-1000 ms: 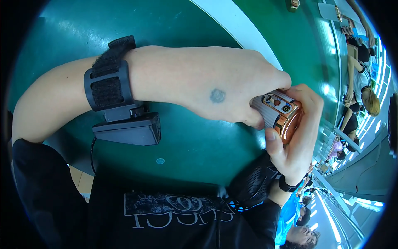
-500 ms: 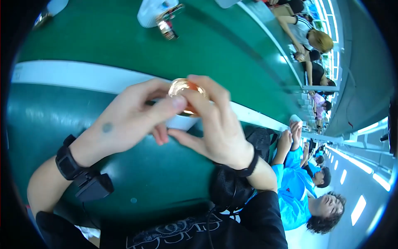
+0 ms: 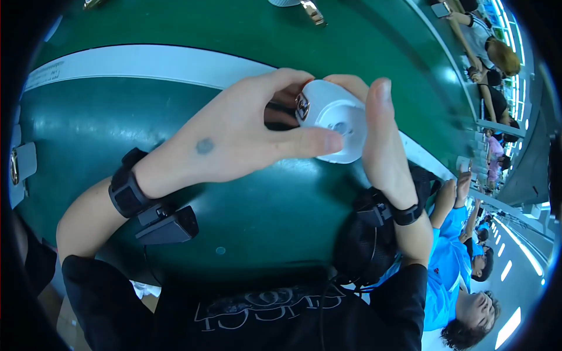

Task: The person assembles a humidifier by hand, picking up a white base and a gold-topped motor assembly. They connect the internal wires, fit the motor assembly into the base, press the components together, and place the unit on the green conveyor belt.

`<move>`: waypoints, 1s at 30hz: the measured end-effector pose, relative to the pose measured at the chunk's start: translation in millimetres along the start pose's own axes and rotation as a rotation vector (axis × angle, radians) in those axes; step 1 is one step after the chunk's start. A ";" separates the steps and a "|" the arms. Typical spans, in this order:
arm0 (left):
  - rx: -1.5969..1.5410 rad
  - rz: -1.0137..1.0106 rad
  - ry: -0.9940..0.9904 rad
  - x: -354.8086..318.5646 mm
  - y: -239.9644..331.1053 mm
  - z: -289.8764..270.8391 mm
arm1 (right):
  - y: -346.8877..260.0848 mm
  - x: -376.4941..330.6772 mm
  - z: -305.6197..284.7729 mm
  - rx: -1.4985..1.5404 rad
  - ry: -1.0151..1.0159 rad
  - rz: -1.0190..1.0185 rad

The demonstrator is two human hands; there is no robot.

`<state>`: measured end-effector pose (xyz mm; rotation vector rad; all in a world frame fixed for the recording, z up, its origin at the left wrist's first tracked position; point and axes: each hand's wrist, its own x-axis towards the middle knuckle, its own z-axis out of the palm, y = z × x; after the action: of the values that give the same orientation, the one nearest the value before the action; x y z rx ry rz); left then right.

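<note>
Both hands together on one object, clamped on a white device (image 3: 336,111), held up over the green table (image 3: 263,216) close to the white strip (image 3: 152,61) that crosses it. Device tilted, its round hollow end facing the wearer; small copper-rimmed panel on its left side. Left hand (image 3: 246,128) grips from the left: thumb laid across the hollow's lower part, fingers behind, partly hidden. Right hand (image 3: 389,143) closes round the right side, thumb extended upward at the edge, fingers curling behind the top; their tips hidden. Left wrist carries a black strap (image 3: 126,190) with a black box (image 3: 170,227) hung beneath. Black mesh bag (image 3: 366,248) by the right forearm. Gold-coloured piece (image 3: 313,11) at the far upper edge, well apart from the hands. To the right, a co-worker in a blue top (image 3: 445,281)
</note>
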<state>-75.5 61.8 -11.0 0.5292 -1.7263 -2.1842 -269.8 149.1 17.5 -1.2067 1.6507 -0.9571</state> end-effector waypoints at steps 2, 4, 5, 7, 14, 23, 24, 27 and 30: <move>0.019 -0.014 -0.003 -0.2 -1.0 -1.4 | -3.8 1.5 2.6 0.025 0.030 0.050; -0.024 -0.061 0.010 -0.3 -0.1 -4.9 | -10.8 1.9 4.1 -0.066 0.033 0.071; -0.045 -0.082 0.016 -0.1 0.7 -5.6 | -12.9 1.8 4.2 -0.114 0.035 0.081; -0.049 -0.098 0.005 0.5 2.4 -5.3 | -14.7 1.5 3.7 -0.114 0.035 0.082; -0.050 -0.131 0.001 -2.5 4.3 -6.7 | -13.1 -0.2 6.8 -0.113 0.004 0.086; -0.071 -0.102 -0.012 -2.8 -3.8 -8.4 | -9.3 -1.1 6.3 -0.138 0.011 0.075; -0.075 -0.109 -0.002 -2.8 -3.1 -8.7 | -9.9 -0.7 5.4 -0.122 -0.001 0.083; -0.085 -0.101 0.041 -2.2 1.5 -8.3 | -13.1 0.4 11.7 -0.049 0.033 0.081; -0.068 -0.049 0.115 -8.9 5.6 -1.8 | -11.7 -4.1 24.5 0.079 0.125 0.027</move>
<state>-66.7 63.0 -5.0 0.6724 -1.5905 -2.1914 -242.5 148.0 20.6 -1.0880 1.7059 -1.0894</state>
